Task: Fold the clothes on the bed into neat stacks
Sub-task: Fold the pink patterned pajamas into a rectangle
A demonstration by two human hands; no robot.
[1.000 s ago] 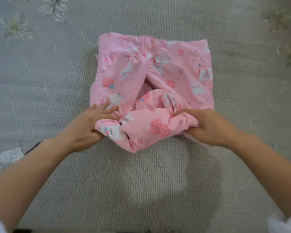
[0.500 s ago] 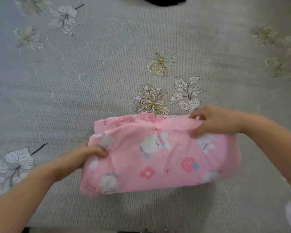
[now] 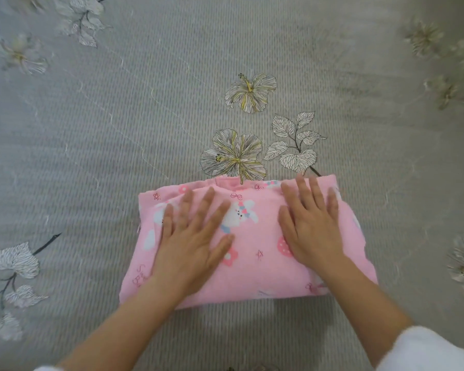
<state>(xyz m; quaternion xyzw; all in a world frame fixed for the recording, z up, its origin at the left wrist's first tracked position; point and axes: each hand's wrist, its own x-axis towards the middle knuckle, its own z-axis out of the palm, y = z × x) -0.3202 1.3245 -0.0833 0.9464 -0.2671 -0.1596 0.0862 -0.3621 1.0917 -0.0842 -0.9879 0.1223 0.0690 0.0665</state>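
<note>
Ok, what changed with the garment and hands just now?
The near edge, gripped a second ago, was folded away over the pink garment, now a compact rectangle. The left hand and right hand let go and press flat on it. It still lies on the floral bedspread.

The folded garment (image 3: 255,271) is pink, printed with small motifs. Between the left hand (image 3: 190,245) and the right hand (image 3: 311,231) sits a white rabbit (image 3: 239,216) with blue and pink touches. Just beside the right hand's thumb is a deeper pink strawberry (image 3: 284,246) dotted white. The bedspread (image 3: 105,135) is grey with fine ribbed lines. Beyond the fingertips it carries black-outlined flowers (image 3: 233,156) with yellow centres and pale, dark-veined leaves (image 3: 295,145). The sleeve (image 3: 426,349) behind the right hand is white.
</note>
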